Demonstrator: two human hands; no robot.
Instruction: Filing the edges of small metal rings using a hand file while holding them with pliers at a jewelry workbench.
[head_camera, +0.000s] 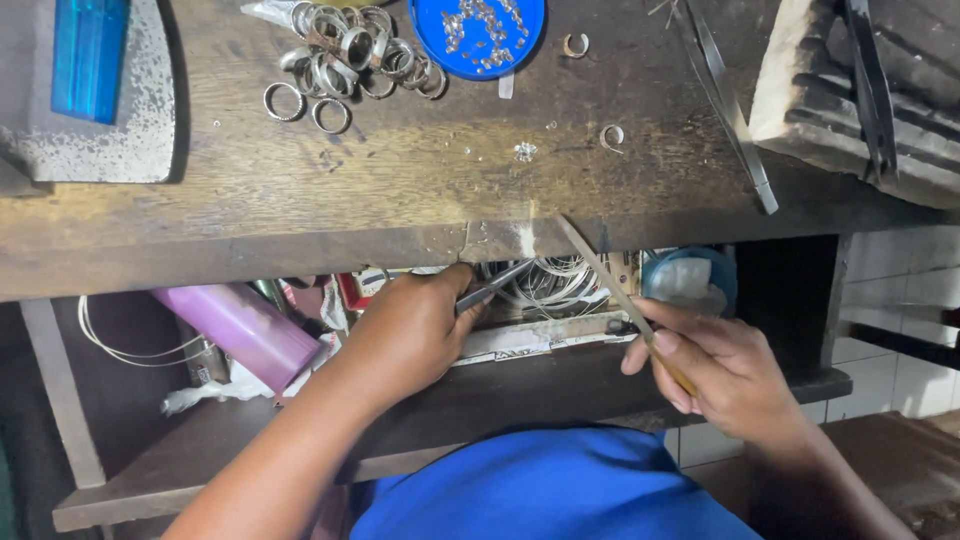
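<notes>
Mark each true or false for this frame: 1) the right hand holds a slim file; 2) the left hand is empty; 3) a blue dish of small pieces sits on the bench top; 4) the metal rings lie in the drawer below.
1) True: the right hand grips a slim file angled up to the bench edge.
2) False: the left hand pinches a thin metal tool.
3) True: the blue dish sits on the bench top.
4) False: the metal rings lie on the bench top.
</notes>
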